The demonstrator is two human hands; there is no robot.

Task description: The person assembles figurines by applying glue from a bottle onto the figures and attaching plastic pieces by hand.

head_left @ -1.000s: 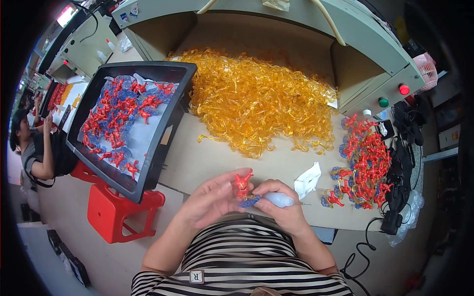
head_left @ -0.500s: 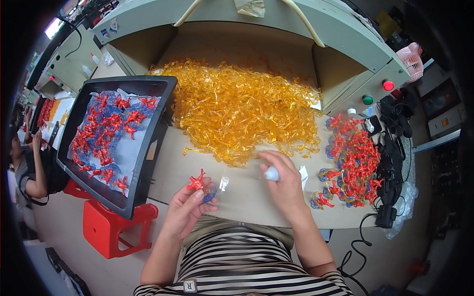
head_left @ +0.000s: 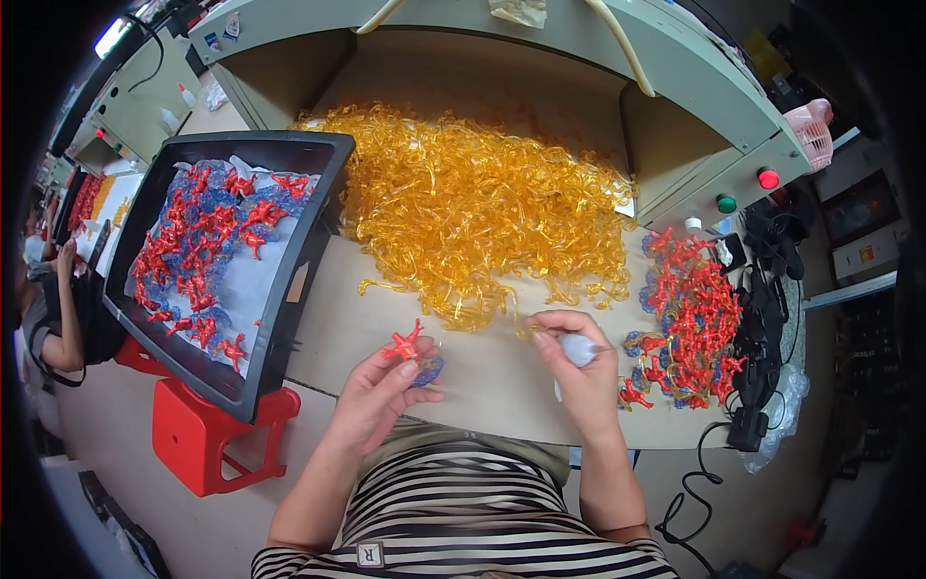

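One black tray point(head_left: 318, 241), one red stool point(head_left: 207, 434), two hands point(head_left: 386, 386), two round buttons point(head_left: 767, 179)

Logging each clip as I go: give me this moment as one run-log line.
left hand: holds red figure on blue base | right hand: holds small white bottle, at edge of orange strand pile | black tray: left

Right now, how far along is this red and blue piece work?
Done: many red-and-blue pieces fill the black tray. In hand: the left hand holds one red piece; the right hand grips a small white bottle. Left: a pile of red pieces and orange strips.
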